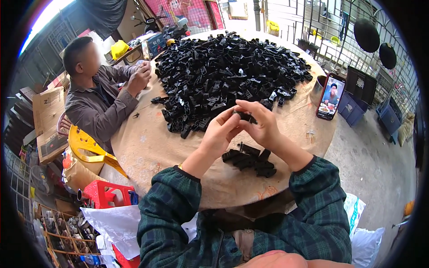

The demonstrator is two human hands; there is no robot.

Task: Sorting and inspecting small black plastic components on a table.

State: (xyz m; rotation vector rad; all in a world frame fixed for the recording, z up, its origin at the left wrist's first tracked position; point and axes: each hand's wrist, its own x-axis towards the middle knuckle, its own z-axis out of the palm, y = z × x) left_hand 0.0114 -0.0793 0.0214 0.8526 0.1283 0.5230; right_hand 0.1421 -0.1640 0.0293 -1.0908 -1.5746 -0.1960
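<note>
Between my two hands, just above the table, is a small black plastic part (245, 117). My left hand (222, 130) pinches it from the left, and my right hand (262, 123) grips its right side with curled fingers. The fingers cover much of the part, so its exact kind cannot be made out. Below my wrists a small group of similar black parts (250, 160) lies on the cloth. Beyond my hands rises a large heap of black plastic parts (223, 76).
A patterned beige cloth covers the round table (143, 147). Across at the left sits a co-worker (100, 98), hands raised at the table edge. A phone (330, 97) stands upright at the right, beside a dark cup (318, 85). A yellow chair (89, 145) and red stool (105, 193) are at the left.
</note>
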